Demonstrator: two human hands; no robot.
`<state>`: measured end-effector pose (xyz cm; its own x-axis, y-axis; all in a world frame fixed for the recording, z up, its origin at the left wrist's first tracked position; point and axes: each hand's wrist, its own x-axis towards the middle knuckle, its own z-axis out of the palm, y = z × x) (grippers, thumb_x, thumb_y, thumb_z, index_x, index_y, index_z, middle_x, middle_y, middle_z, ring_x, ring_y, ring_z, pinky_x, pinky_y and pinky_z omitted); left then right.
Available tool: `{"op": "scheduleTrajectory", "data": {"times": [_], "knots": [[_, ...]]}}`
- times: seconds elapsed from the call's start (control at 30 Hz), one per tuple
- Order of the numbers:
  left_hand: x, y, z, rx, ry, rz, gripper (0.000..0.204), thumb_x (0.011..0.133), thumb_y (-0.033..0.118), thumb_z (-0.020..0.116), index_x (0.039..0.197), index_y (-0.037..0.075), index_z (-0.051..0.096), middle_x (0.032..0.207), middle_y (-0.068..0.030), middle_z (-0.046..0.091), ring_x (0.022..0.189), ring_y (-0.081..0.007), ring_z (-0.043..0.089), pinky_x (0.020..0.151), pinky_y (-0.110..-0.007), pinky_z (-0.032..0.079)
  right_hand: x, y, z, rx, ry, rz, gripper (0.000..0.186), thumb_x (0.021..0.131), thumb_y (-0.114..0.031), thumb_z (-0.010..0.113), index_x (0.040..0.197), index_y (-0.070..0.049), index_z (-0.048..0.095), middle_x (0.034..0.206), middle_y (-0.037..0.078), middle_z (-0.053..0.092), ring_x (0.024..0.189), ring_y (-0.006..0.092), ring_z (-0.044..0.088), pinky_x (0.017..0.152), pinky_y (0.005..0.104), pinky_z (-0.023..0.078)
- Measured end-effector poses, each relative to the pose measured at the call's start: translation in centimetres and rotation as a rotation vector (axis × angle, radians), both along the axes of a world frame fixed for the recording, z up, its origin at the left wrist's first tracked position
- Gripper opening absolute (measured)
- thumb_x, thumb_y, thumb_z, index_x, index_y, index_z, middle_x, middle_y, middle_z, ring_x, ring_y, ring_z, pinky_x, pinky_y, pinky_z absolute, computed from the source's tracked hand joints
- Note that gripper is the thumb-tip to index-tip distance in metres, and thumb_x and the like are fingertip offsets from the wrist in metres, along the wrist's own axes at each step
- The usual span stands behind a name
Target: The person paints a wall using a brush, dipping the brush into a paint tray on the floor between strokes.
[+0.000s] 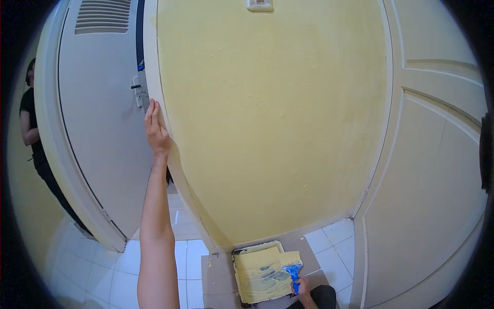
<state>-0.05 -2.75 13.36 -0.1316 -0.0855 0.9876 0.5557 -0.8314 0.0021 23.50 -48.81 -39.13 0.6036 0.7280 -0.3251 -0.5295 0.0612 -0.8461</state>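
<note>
My left hand [156, 129] reaches up and rests against the white door frame [176, 159], its fingers stretched out along the edge and holding nothing. Low in the view, my right hand [302, 286] is closed round the blue handle of a wide paintbrush [292, 268]. Pale yellow paint covers the brush's head, which is over the right side of a paint tray [237, 280]; whether it touches the paint cannot be told. Streaked yellow paint with darker patches coats the tray's inside. Beyond my hands rises a yellow wall [272, 129].
Flattened cardboard [216, 275] lies under the tray on white floor tiles [334, 234]. A panelled door [422, 180] stands at the right, a louvred door [98, 103] at the left. A person in dark clothes [38, 139] stands at far left. A wall switch [260, 5] is at the top.
</note>
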Motion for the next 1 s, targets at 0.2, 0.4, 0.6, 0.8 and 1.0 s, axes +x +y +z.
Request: {"op": "scheduleTrajectory", "data": {"times": [0.2,0.4,0.6,0.8,1.0], "knots": [[-2.1,-4.2,-6.5,-0.360,0.036,-0.233,0.040,0.093,0.004,0.043,0.132,0.001,0.054,0.133,-0.0130,0.057,0.126,-0.0265,0.050,0.104,-0.035,0.038,-4.5,-1.0,1.8,0.012,-0.011,0.179,0.029,0.082,-0.010,0.051,0.109,0.000,0.057,0.064,0.007,0.057,0.042,0.0149,0.051,0.034,0.0281,0.036],[3.2,-25.0,-33.9,-1.088,0.037,-0.734,0.024,0.100,0.009,0.046,0.105,-0.001,0.067,0.092,-0.0060,0.069,0.088,-0.0148,0.062,0.082,-0.031,0.049,-2.2,1.0,-10.3,-0.164,-0.620,-0.031,0.036,0.095,-0.023,0.055,0.121,0.002,0.059,0.084,0.013,0.069,0.064,0.0271,0.064,0.061,0.0395,0.050],[4.2,-36.4,-58.1,-2.291,0.198,-0.950,0.053,0.101,0.048,0.045,0.110,0.000,0.064,0.098,-0.0076,0.071,0.089,-0.0165,0.066,0.081,-0.030,0.052,-5.9,-1.8,-1.1,-0.250,-0.904,-0.100,0.022,0.098,-0.018,0.049,0.104,0.001,0.059,0.076,0.016,0.062,0.078,0.0315,0.064,0.073,0.0420,0.049],[9.0,-39.4,-59.3,-2.268,0.268,-1.180,0.054,0.100,0.050,0.047,0.112,0.000,0.065,0.095,-0.0046,0.066,0.083,-0.0124,0.060,0.075,-0.026,0.049,-6.7,-2.5,-1.4,-0.327,-0.849,-0.042,0.044,0.099,-0.031,0.047,0.131,-0.001,0.047,0.120,0.029,0.055,0.110,0.0425,0.054,0.093,0.0465,0.042],[7.9,-40.7,-53.8,-2.037,0.315,-0.978,0.049,0.101,0.043,0.050,0.115,-0.003,0.060,0.097,-0.0078,0.068,0.089,-0.0144,0.062,0.081,-0.027,0.049,-7.2,-3.0,-1.4,-0.186,-0.946,-0.166,0.024,0.099,-0.017,0.045,0.119,-0.005,0.047,0.079,0.019,0.063,0.079,0.0367,0.063,0.073,0.0450,0.048]]}}
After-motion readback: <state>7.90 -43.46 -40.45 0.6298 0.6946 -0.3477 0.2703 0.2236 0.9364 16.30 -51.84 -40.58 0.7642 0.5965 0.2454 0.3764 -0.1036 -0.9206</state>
